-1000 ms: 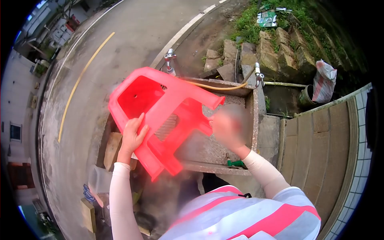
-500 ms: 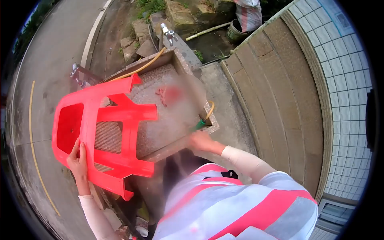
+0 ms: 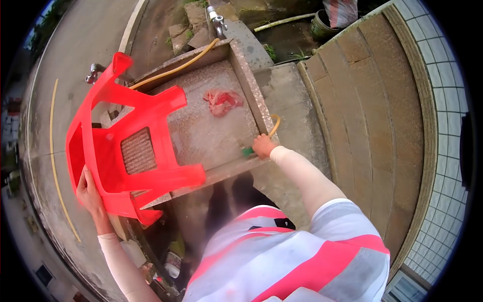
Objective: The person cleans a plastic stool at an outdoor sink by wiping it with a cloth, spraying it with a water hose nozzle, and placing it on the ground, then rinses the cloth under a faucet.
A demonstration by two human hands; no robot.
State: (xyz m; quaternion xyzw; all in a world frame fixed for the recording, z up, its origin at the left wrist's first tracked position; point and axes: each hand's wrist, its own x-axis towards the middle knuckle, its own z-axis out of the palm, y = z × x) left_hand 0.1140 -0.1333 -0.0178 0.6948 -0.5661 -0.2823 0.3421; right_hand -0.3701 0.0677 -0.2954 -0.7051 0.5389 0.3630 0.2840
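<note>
Pointing to ten o'clock, the right hand (image 3: 263, 146) curled round a half-hidden nozzle (image 3: 247, 151); the left hand (image 3: 90, 195) clasped a chair (image 3: 106, 163).

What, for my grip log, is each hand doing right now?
Left hand: holding the red plastic chair by its edge.
Right hand: closed on the green hose nozzle.

Striped bag (image 3: 342, 12) at, perhaps in, a bucket (image 3: 319, 30).

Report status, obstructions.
Left grip on red plastic stool, sideways, partly over speckled stone basin. Right grip on green nozzle. Crumpled red cloth in basin, clear of stool.
</note>
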